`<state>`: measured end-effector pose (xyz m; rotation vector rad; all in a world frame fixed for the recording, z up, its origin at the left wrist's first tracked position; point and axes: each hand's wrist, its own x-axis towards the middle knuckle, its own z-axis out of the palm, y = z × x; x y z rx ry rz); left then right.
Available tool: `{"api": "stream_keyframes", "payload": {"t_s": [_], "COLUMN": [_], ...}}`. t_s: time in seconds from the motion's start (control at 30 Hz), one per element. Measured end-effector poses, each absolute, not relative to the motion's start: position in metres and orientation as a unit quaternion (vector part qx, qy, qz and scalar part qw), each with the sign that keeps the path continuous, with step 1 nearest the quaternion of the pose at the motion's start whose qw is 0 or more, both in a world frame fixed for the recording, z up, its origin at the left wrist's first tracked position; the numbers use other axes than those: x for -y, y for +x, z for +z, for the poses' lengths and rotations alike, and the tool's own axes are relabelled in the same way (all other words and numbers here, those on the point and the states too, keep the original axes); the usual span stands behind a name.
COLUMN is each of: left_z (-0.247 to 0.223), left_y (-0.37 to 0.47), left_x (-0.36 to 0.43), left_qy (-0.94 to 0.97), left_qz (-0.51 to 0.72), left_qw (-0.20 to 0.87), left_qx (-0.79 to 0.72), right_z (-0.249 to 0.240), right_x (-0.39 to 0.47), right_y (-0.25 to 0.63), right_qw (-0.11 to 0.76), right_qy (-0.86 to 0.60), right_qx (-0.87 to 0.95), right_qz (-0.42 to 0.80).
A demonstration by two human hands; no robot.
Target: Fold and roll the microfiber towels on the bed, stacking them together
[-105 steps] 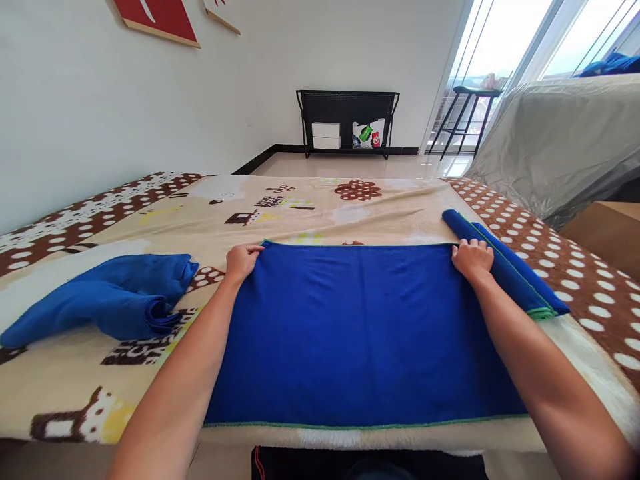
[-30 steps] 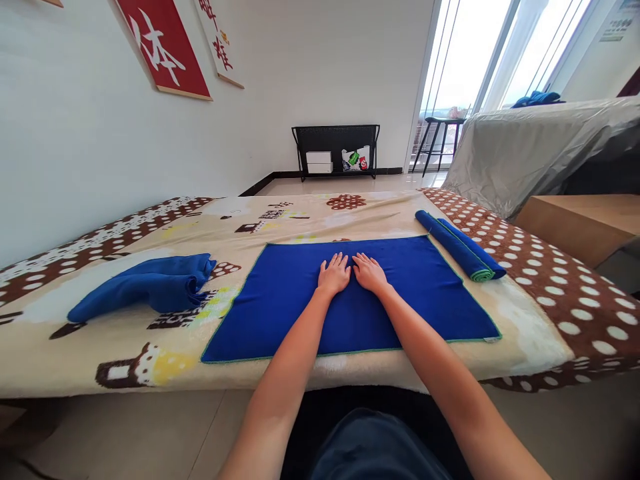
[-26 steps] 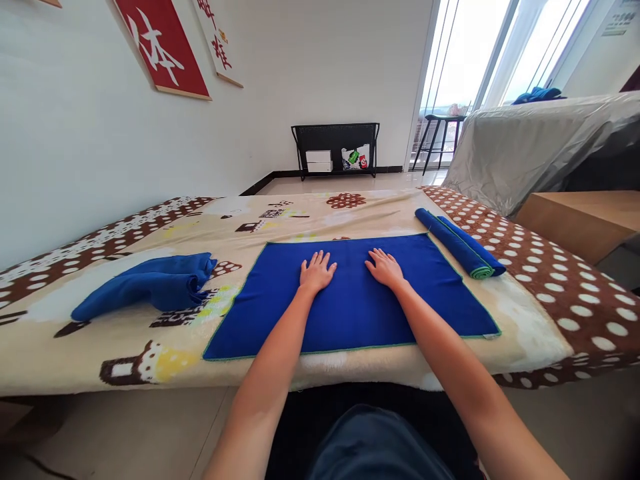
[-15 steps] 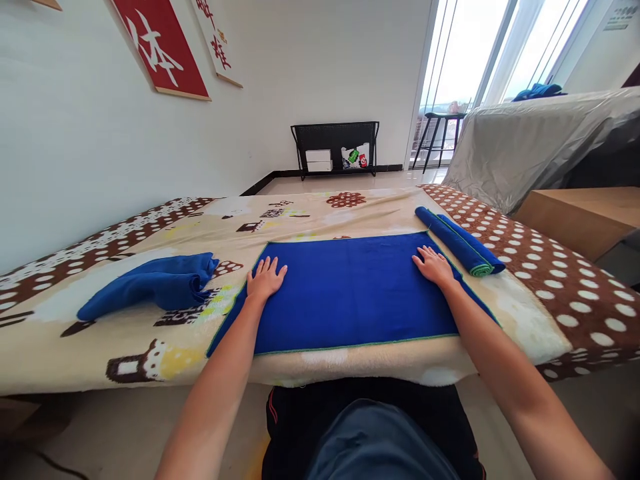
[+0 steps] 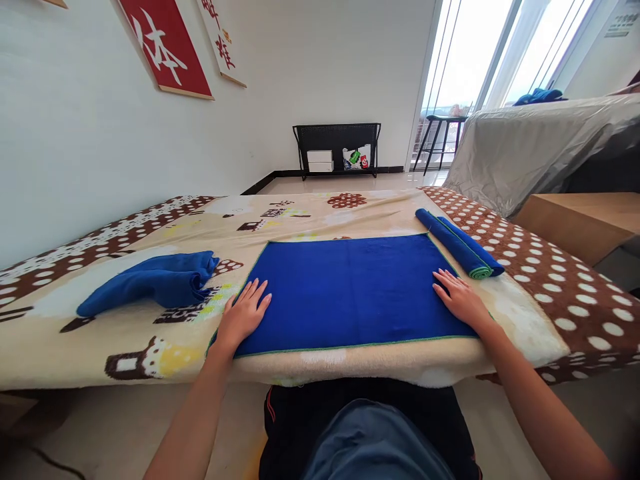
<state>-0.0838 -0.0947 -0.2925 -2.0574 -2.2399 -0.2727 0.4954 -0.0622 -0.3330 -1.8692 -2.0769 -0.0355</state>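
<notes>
A blue towel (image 5: 345,287) with green stitched edges lies spread flat in front of me, its long side along the bed's near edge. My left hand (image 5: 245,312) rests flat on its left border, fingers stretched out. On the right border lies my right hand (image 5: 461,299), also flat with fingers extended. Just beyond that hand is a rolled blue towel (image 5: 457,243), its green-edged spiral end facing me. To the left of my left hand, a loosely folded blue towel (image 5: 150,283) sits in a crumpled heap.
A patterned fleece blanket (image 5: 325,363) with a brown dotted border (image 5: 580,293) covers the bed. At right stand a cardboard box (image 5: 580,220) and a plastic-draped piece of furniture (image 5: 540,140). A black rack (image 5: 337,137) stands by the far wall.
Both hands have slid toward me along the towel's side borders, and slightly outward. The spread towel, the roll and the folded towel stay in place.
</notes>
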Motion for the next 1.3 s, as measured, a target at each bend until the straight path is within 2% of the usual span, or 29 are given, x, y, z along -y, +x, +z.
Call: {"api": "stream_keyframes", "payload": {"t_s": [0.2, 0.4, 0.5, 0.63, 0.8, 0.9, 1.07, 1.3], "left_z": [-0.317, -0.332, -0.332, -0.332, -0.339, -0.342, -0.345, -0.347], "left_y": [-0.09, -0.089, -0.099, -0.121, -0.13, -0.128, -0.128, -0.127], "left_x": [0.189, 0.231, 0.236, 0.233, 0.233, 0.233, 0.23, 0.228], "left_qy": [-0.626, -0.523, -0.441, -0.401, -0.385, -0.349, -0.299, -0.304], "left_qz": [-0.22, -0.392, -0.46, -0.509, -0.491, -0.564, -0.66, -0.651], "left_qw": [0.131, 0.144, 0.06, -0.106, -0.179, -0.239, -0.285, -0.265], "left_qx": [0.736, 0.743, 0.768, 0.754, 0.761, 0.709, 0.628, 0.643], "right_z": [-0.354, -0.37, -0.377, -0.384, -0.382, -0.379, -0.376, -0.378], "right_x": [0.147, 0.19, 0.194, 0.187, 0.184, 0.189, 0.196, 0.194], "right_y": [0.501, 0.495, 0.505, 0.522, 0.524, 0.52, 0.519, 0.518], "right_qw": [0.262, 0.395, 0.424, 0.395, 0.396, 0.427, 0.444, 0.433], "right_qy": [-0.681, -0.7, -0.746, -0.803, -0.797, -0.788, -0.792, -0.795], "right_qx": [0.675, 0.578, 0.488, 0.417, 0.437, 0.432, 0.416, 0.416], "right_qz": [-0.104, -0.143, -0.162, -0.159, -0.128, -0.104, -0.055, -0.089]}}
